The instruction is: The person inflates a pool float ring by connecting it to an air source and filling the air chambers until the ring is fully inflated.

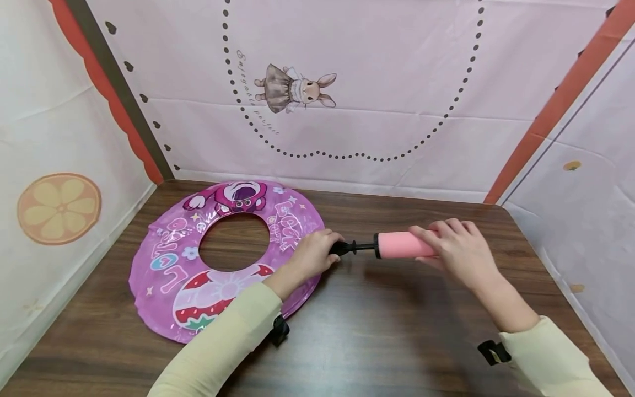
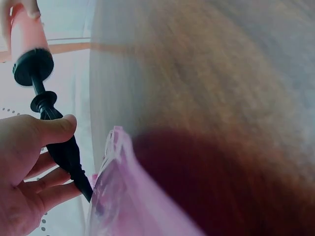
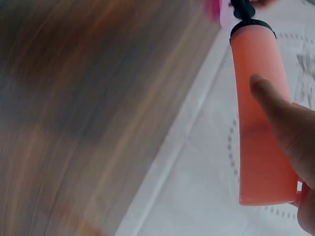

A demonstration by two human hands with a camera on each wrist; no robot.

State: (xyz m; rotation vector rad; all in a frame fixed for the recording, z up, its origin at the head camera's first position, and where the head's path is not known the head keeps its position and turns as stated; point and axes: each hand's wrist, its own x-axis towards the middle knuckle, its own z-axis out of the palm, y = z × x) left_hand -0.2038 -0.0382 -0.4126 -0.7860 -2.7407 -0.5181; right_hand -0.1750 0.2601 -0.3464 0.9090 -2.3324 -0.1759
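A pink hand pump [image 1: 404, 244] is held level over the table between both hands. My right hand [image 1: 458, 248] grips its pink barrel [image 3: 261, 123], thumb along the side. On the left, my left hand [image 1: 313, 252] holds the pump's black end piece [image 2: 63, 147], which narrows to a tip beside the ring's pink vinyl [image 2: 123, 196]. A thin black rod [image 1: 365, 246] shows between that piece and the barrel's black cap. The purple swim ring [image 1: 166, 303], printed with a bear and a strawberry, lies at the left; my left forearm covers part of it.
Beneath everything is a dark wood-grain table [image 1: 377, 342]. A pale printed cloth [image 1: 377, 88] with a rabbit figure rises along its back edge, and further cloth walls [image 1: 49, 138] stand at both sides.
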